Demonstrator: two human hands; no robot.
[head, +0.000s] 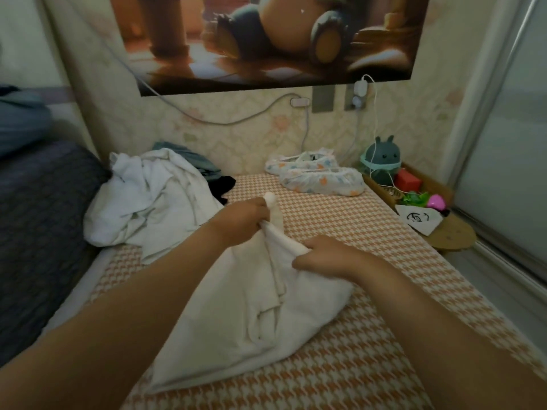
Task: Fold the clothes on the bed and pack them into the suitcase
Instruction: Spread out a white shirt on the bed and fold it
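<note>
Floral wallpaper (236, 137), cartoon poster (266, 39), sliding glass door (509, 143) right.

open sheet (340, 220) between the clothes pile (148, 199) at left and patterned bundles (319, 176) behind.

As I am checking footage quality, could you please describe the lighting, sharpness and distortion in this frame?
Head view: dim, warm indoor light, no glare or hard shadows; the white garment, gripped by the left hand and right hand, looks slightly soft; wide-angle distortion bows the window frame at right; the poster up top is blurry.
</note>
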